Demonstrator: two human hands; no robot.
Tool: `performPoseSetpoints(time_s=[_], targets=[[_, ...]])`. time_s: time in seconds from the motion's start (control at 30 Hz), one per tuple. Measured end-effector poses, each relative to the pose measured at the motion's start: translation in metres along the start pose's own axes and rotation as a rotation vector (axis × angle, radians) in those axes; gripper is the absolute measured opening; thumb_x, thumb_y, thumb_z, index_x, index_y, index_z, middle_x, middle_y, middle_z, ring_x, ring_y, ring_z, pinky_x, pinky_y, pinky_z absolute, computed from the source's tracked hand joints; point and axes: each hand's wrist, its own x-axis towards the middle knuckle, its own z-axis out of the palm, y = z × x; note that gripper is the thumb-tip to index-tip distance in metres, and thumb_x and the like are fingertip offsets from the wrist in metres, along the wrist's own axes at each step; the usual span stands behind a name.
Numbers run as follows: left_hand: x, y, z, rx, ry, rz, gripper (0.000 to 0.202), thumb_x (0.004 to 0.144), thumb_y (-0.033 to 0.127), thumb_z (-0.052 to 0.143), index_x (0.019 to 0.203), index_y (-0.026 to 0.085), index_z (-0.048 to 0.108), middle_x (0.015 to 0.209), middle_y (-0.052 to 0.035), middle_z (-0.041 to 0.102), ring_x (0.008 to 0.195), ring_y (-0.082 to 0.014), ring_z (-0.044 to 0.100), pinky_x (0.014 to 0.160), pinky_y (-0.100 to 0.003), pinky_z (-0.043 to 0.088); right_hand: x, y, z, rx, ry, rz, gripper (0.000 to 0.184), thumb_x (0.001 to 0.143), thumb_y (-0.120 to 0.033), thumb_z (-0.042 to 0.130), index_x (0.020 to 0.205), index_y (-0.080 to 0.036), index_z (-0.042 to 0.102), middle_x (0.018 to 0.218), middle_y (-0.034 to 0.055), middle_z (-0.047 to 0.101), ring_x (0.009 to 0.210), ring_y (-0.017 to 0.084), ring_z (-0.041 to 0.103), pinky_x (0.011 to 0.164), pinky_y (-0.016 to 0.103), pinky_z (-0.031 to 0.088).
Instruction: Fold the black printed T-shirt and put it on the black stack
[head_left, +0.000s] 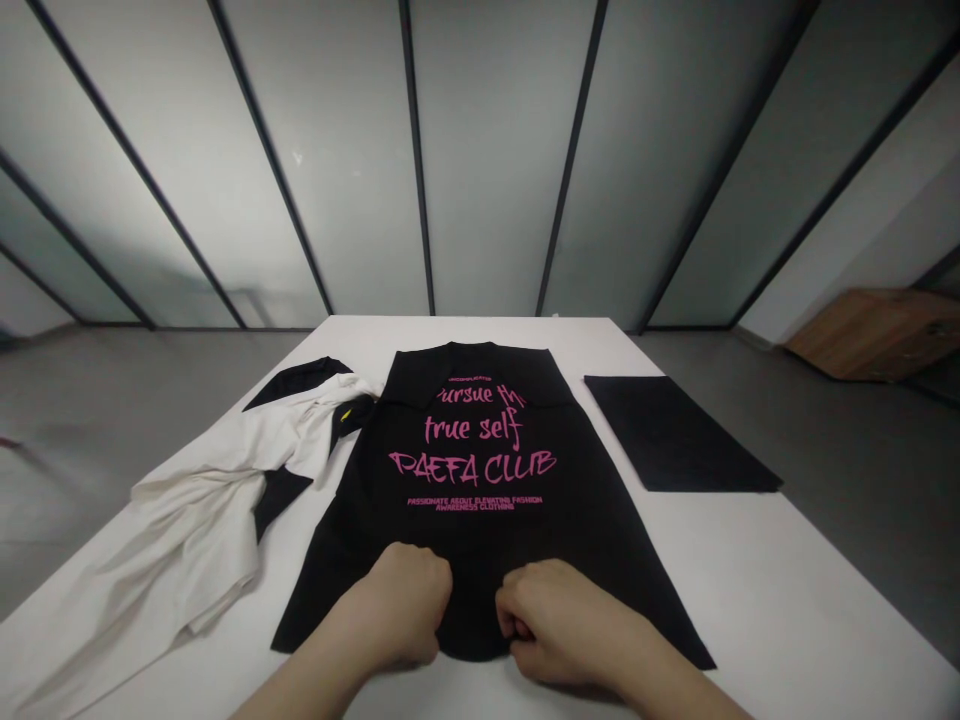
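A black shirt (480, 500) with pink lettering lies flat on the white table (787, 590), its back up and its bottom hem toward me. My left hand (401, 605) is closed in a fist on the hem, left of centre. My right hand (559, 620) is closed too, gripping the hem just to the right. The two hands sit close together, a small gap of black cloth between them.
A crumpled white garment with black panels (217, 510) lies on the table's left side, touching the black shirt. A folded black cloth (675, 435) rests flat at the right. Glass wall panels stand behind; a wooden cabinet (877, 330) sits on the floor far right.
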Motion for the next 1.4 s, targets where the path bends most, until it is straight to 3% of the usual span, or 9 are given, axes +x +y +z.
performPoseSetpoints(time_s=[0.17,0.33,0.47,0.6,0.7,0.83,1.03,1.17,1.4], targets=[[-0.001,-0.018,-0.003,-0.19,-0.077,0.09,0.014,0.059,0.022,0.075,0.071,0.028,0.077,0.074,-0.0005,0.078,0.067,-0.0233,0.071,0.059,-0.031,0.049,-0.001,0.006,-0.002,0.051,-0.063,-0.016,0.023,0.07,-0.021,0.069,0.09,-0.025,0.079,0.081,-0.0003,0.077,0.07,0.019,0.067,0.061,0.027,0.039],[-0.006,-0.032,-0.011,-0.435,-0.21,0.226,0.028,0.073,0.053,0.083,0.081,0.027,0.082,0.08,-0.0008,0.08,0.068,-0.0188,0.072,0.057,-0.026,0.048,-0.007,0.02,-0.008,0.292,-0.244,-0.017,0.022,0.08,-0.038,0.077,0.098,-0.026,0.081,0.08,-0.0036,0.078,0.063,0.014,0.067,0.055,0.022,0.041],[0.001,-0.044,-0.016,-0.432,0.139,0.143,0.039,0.095,0.057,0.062,0.108,0.025,0.08,0.1,-0.0042,0.082,0.088,-0.0215,0.075,0.075,-0.029,0.055,-0.004,0.024,-0.018,0.363,-0.051,0.012,0.024,0.092,-0.043,0.07,0.105,-0.024,0.079,0.083,-0.001,0.078,0.069,0.015,0.07,0.06,0.023,0.047],[0.031,-0.075,-0.003,-0.199,0.624,-0.159,0.054,0.105,0.054,0.045,0.144,0.02,0.063,0.152,-0.0155,0.062,0.146,-0.034,0.051,0.121,-0.05,0.038,0.006,0.049,-0.019,0.262,0.38,0.092,0.037,0.104,-0.042,0.054,0.132,-0.026,0.071,0.133,0.0088,0.072,0.122,0.025,0.067,0.106,0.037,0.051],[0.057,-0.103,0.015,-0.153,0.69,-0.386,0.062,0.107,0.052,0.039,0.16,0.021,0.046,0.172,-0.0153,0.036,0.16,-0.038,0.029,0.125,-0.06,0.029,0.007,0.095,-0.01,0.095,0.442,0.334,0.062,0.103,-0.052,0.053,0.16,-0.028,0.049,0.17,0.0104,0.04,0.158,0.034,0.033,0.127,0.053,0.032],[0.074,-0.124,0.032,-0.091,0.675,-0.517,0.065,0.108,0.048,0.036,0.164,0.016,0.042,0.171,-0.0183,0.036,0.16,-0.0375,0.03,0.127,-0.056,0.027,-0.003,0.157,0.0,-0.038,0.373,0.605,0.075,0.101,-0.061,0.051,0.168,-0.03,0.035,0.177,0.0109,0.023,0.163,0.042,0.016,0.128,0.062,0.023],[0.07,-0.117,0.034,-0.038,0.69,-0.57,0.065,0.108,0.05,0.037,0.163,0.017,0.045,0.17,-0.0186,0.038,0.158,-0.0393,0.033,0.126,-0.054,0.03,-0.015,0.183,-0.001,-0.109,0.362,0.728,0.073,0.105,-0.054,0.045,0.168,-0.018,0.034,0.176,0.0148,0.025,0.161,0.044,0.022,0.129,0.055,0.025],[0.065,-0.106,0.035,-0.025,0.673,-0.607,0.065,0.108,0.05,0.035,0.163,0.016,0.045,0.17,-0.0201,0.037,0.157,-0.0426,0.034,0.125,-0.057,0.03,-0.019,0.18,-0.006,-0.168,0.449,0.734,0.065,0.104,-0.044,0.048,0.16,-0.011,0.048,0.166,0.0222,0.043,0.151,0.044,0.043,0.123,0.053,0.036],[0.065,-0.099,0.03,-0.116,0.612,-0.822,0.069,0.106,0.06,0.034,0.166,0.026,0.04,0.172,-0.0224,0.032,0.155,-0.0538,0.029,0.111,-0.082,0.028,-0.03,0.183,-0.021,0.046,0.562,0.842,0.055,0.1,-0.037,0.059,0.148,-0.009,0.055,0.128,0.0223,0.071,0.115,0.034,0.072,0.094,0.041,0.055]])
